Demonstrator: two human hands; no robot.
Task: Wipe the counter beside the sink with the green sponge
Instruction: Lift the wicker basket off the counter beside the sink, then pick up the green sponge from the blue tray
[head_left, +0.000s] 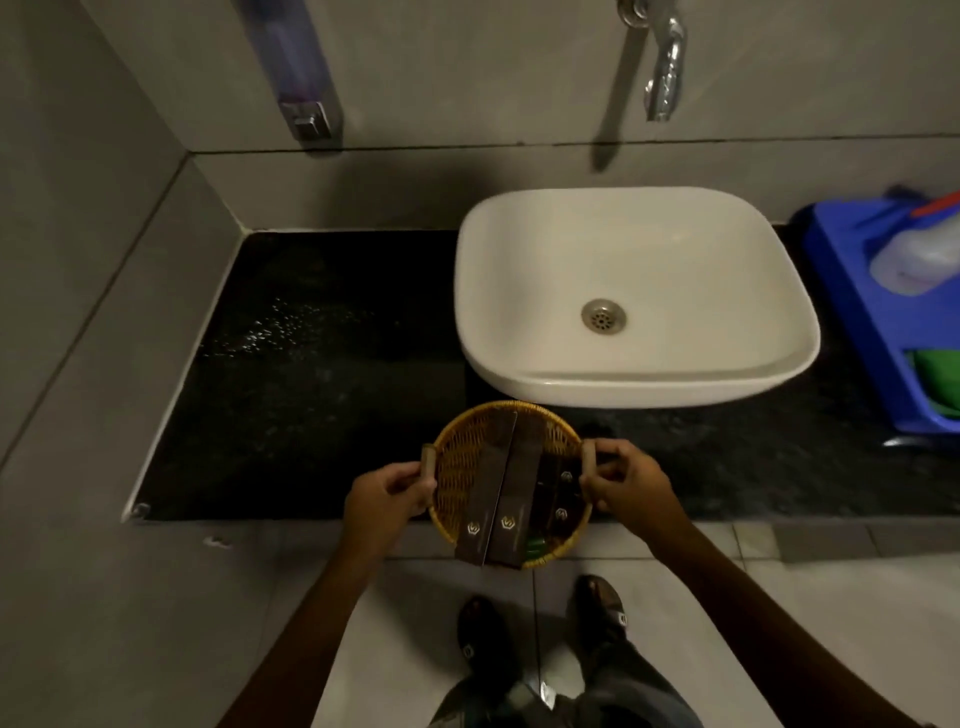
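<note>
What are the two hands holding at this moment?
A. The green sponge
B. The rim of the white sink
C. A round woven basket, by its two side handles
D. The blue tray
C. The left hand and the right hand each grip a side handle of the round woven basket, which carries dark brown boxes at the front edge of the black counter.

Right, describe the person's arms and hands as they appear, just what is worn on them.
Both forearms are bare from the bottom edge of the frame to the wrist: no sleeves show. The left hand and right hand wear no gloves. No watch, bracelet or ring can be made out, though the dim light and blur leave small items uncertain.
</note>
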